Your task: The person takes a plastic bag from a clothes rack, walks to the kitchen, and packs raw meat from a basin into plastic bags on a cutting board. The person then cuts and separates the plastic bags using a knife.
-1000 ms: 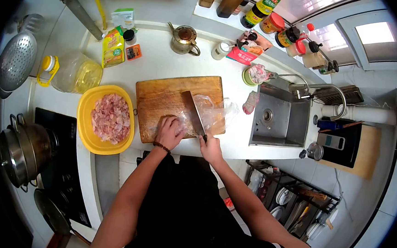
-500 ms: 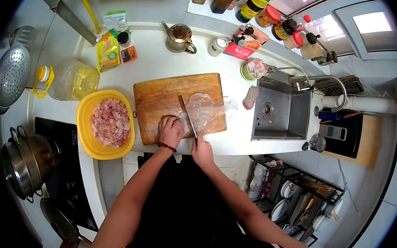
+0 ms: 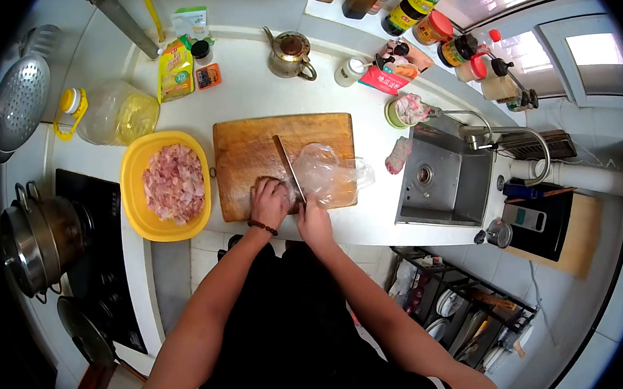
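My right hand [image 3: 316, 225] is closed around the handle of a kitchen knife [image 3: 289, 166], its blade slanting up and left across the wooden cutting board [image 3: 247, 136]. Close to the left of the blade, my left hand [image 3: 270, 206], with a beaded bracelet at the wrist, presses curled fingers down on a piece of raw meat [image 3: 291, 191], mostly hidden under them. Right of the knife lies a crumpled clear plastic bag [image 3: 327, 177], partly over the board's edge. Left of the board stands a yellow basin [image 3: 130, 189] heaped with cut pink raw meat [image 3: 175, 183].
Behind the board stands a metal teapot [image 3: 290, 54], with a white jar [image 3: 349, 73] to its right. An oil jug [image 3: 118, 116] is at the left, above the black cooktop [image 3: 98, 252]. A steel sink [image 3: 446, 175] lies right, with a cloth [image 3: 399, 156] beside it.
The view has shifted slightly. The knife's tip has moved a little left, and its blade stays near my left hand, which keeps pressing on the board.
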Motion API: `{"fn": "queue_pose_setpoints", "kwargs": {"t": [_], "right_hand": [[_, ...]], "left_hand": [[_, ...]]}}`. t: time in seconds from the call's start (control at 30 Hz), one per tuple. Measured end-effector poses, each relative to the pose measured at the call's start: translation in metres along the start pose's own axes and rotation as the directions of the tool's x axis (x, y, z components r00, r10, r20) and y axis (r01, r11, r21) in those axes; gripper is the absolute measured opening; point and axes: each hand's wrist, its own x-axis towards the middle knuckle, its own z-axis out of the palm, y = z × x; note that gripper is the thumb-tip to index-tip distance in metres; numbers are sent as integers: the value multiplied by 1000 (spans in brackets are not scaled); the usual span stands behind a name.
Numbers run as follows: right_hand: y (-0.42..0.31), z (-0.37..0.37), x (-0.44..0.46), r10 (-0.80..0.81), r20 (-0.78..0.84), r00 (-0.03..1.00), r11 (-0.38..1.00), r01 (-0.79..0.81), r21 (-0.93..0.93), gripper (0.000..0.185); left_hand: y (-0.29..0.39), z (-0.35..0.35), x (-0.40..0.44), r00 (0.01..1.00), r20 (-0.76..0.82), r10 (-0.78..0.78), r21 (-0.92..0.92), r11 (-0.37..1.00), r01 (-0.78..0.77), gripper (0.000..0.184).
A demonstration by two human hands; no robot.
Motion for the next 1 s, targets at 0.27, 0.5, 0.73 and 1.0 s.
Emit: {"fn": "queue_pose_setpoints", "kwargs": {"t": [0.27,0.5,0.73,1.0], "right_hand": [[-6,-4,15,-7,56,998,999,4,53,25],[7,-5,1,-87,18,996,996,87,-1,29],[3,-13,-5,2,92,996,998,4,-68,28],[-1,0,11,-50,45,998,995,54,-80,29]], "left_hand": [[1,-1,-2,999,-34,11,-9,1000,-11,16],[1,-6,0,1000,-9,-2,-34,999,2,18],[-3,-5,3,999,7,-35,-53,998,36,19],[-11,-13,4,999,40,-7,-64,998,10,22]]}}
